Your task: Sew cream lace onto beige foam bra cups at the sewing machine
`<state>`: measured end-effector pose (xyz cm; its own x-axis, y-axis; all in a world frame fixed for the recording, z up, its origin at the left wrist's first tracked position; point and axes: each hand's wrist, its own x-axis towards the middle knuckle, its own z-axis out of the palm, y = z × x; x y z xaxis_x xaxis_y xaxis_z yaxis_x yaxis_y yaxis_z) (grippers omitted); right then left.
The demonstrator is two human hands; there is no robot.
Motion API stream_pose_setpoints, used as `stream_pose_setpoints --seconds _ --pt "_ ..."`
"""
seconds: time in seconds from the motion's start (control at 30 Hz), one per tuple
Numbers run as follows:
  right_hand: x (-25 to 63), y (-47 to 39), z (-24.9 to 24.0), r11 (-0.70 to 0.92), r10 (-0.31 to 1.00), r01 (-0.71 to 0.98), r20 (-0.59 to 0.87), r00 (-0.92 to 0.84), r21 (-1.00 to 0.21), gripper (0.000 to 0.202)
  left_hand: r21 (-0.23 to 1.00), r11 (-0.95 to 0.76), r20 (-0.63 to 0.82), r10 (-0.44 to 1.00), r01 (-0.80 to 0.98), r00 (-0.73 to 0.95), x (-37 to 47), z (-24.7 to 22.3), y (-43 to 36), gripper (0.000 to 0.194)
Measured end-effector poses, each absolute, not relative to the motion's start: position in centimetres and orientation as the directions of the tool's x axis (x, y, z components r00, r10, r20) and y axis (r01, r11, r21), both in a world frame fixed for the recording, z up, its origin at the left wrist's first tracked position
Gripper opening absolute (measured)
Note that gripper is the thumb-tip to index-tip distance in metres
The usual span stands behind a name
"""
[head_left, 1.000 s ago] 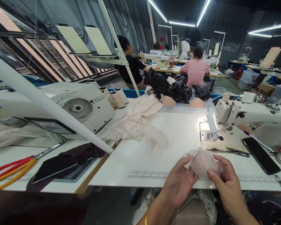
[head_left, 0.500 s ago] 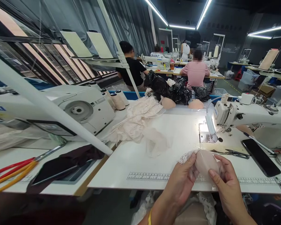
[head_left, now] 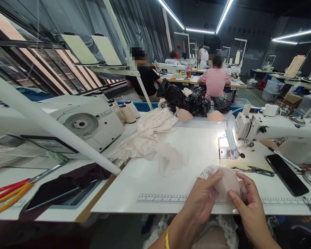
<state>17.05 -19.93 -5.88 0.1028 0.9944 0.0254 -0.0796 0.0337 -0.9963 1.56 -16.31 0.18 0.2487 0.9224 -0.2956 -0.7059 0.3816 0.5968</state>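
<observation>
Between my two hands is a pale beige bra cup (head_left: pixel 228 183) covered in sheer fabric, with white lace at its left side. My left hand (head_left: pixel 203 197) pinches the cup's left edge, thumb on top. Opposite it, my right hand (head_left: pixel 248 200) grips the lower right side, its thumb pressed on the front and its fingers behind. Both hands are just above the front edge of the white sewing table (head_left: pixel 124 193), over a printed ruler strip (head_left: pixel 160 198). Beyond them stands a sewing machine (head_left: pixel 248 124) with its lamp lit over the needle plate.
Cream lace fabric (head_left: pixel 150 128) lies heaped at the table's left back, near black plastic bags (head_left: pixel 173 93). Thread snips (head_left: pixel 260 170) and a black phone (head_left: pixel 287 174) lie right of my hands. Orange and red-handled scissors (head_left: pixel 18 193) rest far left. Other people sit at machines ahead.
The camera view has shifted slightly. Both hands keep their hold on the bra cup, which has tilted a little between them, and the fingers have barely moved.
</observation>
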Motion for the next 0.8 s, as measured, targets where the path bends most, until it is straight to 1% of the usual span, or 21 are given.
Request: stream_pose_setpoints --seconds 0.17,0.23,0.3,0.33,0.37,0.4,0.43,0.47,0.5,0.53,0.57,0.6,0.63,0.67,0.7,0.8 --pt "17.1 -20.4 -4.9 -0.052 0.998 -0.157 -0.048 -0.029 -0.986 0.086 0.678 0.362 -0.256 0.932 -0.640 0.256 1.0 0.5 -15.6 0.037" --pt "17.9 -20.3 -4.9 -0.072 0.995 -0.107 -0.065 -0.073 -0.992 0.091 0.740 0.345 -0.197 0.932 -0.577 0.305 0.4 1.2 -15.3 0.037" --pt "19.4 -19.6 -4.9 -0.043 0.996 0.000 -0.043 -0.084 -0.999 0.091 0.829 0.303 -0.105 0.910 -0.470 0.400 -0.5 2.4 -15.1 0.037" --pt "20.2 -18.9 -4.8 0.017 0.997 0.065 0.012 -0.082 -0.998 0.089 0.887 0.256 -0.054 0.883 -0.383 0.466 -0.9 3.0 -14.9 0.036" --pt "21.1 -18.0 -4.7 0.115 0.990 0.135 0.102 -0.098 -0.984 0.084 0.945 0.174 0.001 0.843 -0.275 0.538 -1.3 3.6 -14.7 0.033" --pt "21.9 -17.0 -4.4 0.243 0.967 0.213 0.219 -0.132 -0.946 0.073 0.986 0.049 0.062 0.780 -0.159 0.623 -1.7 4.1 -14.3 0.028" --pt "22.6 -15.7 -4.1 0.394 0.916 0.293 0.347 -0.201 -0.871 0.057 0.992 -0.116 0.121 0.697 -0.055 0.706 -1.9 4.4 -13.8 0.019" --pt "23.1 -14.2 -3.6 0.542 0.837 0.363 0.449 -0.313 -0.758 0.038 0.953 -0.301 0.170 0.601 0.023 0.781 -1.9 4.5 -13.1 0.013" --pt "23.5 -12.7 -3.2 0.656 0.754 0.433 0.516 -0.406 -0.618 0.025 0.876 -0.478 0.211 0.504 0.067 0.837 -1.8 4.4 -12.2 0.017" --pt "23.7 -11.2 -2.8 0.733 0.680 0.489 0.526 -0.511 -0.473 0.025 0.776 -0.624 0.240 0.418 0.085 0.876 -1.6 4.1 -11.1 0.022" --pt "23.8 -9.8 -2.4 0.775 0.629 0.529 0.512 -0.586 -0.346 0.030 0.674 -0.732 0.251 0.348 0.095 0.903 -1.4 3.6 -9.9 0.025" --pt "23.7 -8.5 -2.3 0.797 0.593 0.551 0.492 -0.638 -0.246 0.033 0.583 -0.805 0.250 0.302 0.106 0.920 -1.1 3.1 -8.7 0.026" --pt "23.6 -7.5 -2.3 0.810 0.568 0.560 0.468 -0.677 -0.174 0.034 0.513 -0.850 0.240 0.275 0.119 0.931 -0.8 2.5 -7.6 0.026" --pt "23.6 -6.7 -2.4 0.814 0.557 0.566 0.448 -0.699 -0.130 0.034 0.468 -0.875 0.224 0.256 0.127 0.940 -0.6 1.9 -6.5 0.025" --pt "23.5 -6.2 -2.6 0.814 0.555 0.571 0.433 -0.710 -0.108 0.034 0.449 -0.884 0.208 0.245 0.130 0.947 -0.4 1.5 -5.6 0.025" --pt "23.9 -6.1 -3.4 0.796 0.583 0.593 0.415 -0.699 -0.119 0.035 0.478 -0.868 0.185 0.251 0.136 0.950 -0.4 0.7 -4.2 0.021"
